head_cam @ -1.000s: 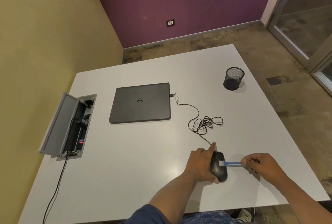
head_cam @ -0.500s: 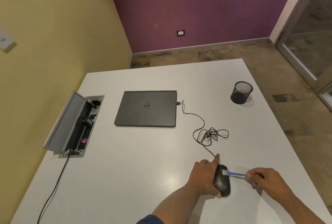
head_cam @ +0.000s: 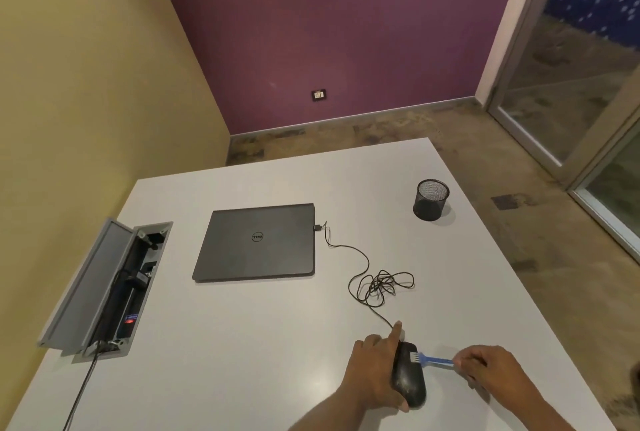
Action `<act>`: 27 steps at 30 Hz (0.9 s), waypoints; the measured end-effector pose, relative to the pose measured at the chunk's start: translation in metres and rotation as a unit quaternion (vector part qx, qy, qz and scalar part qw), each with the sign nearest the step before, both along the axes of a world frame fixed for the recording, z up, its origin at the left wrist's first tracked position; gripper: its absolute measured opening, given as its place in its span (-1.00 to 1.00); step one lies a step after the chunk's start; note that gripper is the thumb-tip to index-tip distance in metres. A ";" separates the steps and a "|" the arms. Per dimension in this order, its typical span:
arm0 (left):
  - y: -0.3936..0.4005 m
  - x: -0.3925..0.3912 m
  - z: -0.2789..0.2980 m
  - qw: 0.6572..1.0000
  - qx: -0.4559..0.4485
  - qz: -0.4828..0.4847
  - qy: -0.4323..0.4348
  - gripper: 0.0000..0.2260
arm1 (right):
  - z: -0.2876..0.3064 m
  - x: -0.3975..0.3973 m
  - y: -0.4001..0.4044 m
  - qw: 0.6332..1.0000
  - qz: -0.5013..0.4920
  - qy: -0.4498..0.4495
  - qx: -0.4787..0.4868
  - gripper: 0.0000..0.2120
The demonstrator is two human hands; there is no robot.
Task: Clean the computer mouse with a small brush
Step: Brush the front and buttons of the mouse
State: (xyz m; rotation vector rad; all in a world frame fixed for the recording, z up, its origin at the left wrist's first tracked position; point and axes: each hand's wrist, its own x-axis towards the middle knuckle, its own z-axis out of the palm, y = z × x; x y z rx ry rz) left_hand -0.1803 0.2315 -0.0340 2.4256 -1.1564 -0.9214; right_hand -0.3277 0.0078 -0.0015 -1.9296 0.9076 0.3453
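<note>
A black corded computer mouse [head_cam: 408, 380] lies on the white table [head_cam: 242, 344] near its front edge. My left hand [head_cam: 372, 371] grips the mouse along its left side, thumb at the near end and index finger stretched past the front end. My right hand [head_cam: 485, 373] pinches the handle of a small blue brush [head_cam: 433, 360] to the right of the mouse. The brush's white bristles touch the mouse's upper right part.
The mouse cable [head_cam: 377, 285] runs in a loose tangle to a closed grey laptop [head_cam: 258, 242] at mid-table. A black mesh pen cup [head_cam: 430, 199] stands at the back right. An open cable hatch [head_cam: 104, 287] sits in the table's left side.
The camera has tilted up, so everything sits lower in view. The brush head has shifted slightly forward along the mouse's right side. My left hand keeps the same grip.
</note>
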 end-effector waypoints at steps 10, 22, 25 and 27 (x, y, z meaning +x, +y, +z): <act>-0.004 -0.002 0.019 0.999 0.024 0.021 0.030 0.19 | 0.016 0.000 -0.006 0.998 0.054 0.008 0.032 -0.81; 0.000 -0.001 0.020 0.998 0.023 0.040 0.051 0.15 | 0.018 0.005 0.010 0.999 -0.040 0.004 0.034 -0.80; 0.000 -0.001 0.015 0.998 0.017 0.033 0.042 0.16 | 0.011 0.009 0.017 0.997 -0.081 -0.010 -0.002 -0.78; 0.000 -0.001 0.012 0.999 0.017 0.033 0.040 0.18 | 0.010 0.011 0.021 0.995 -0.094 -0.017 -0.001 -0.78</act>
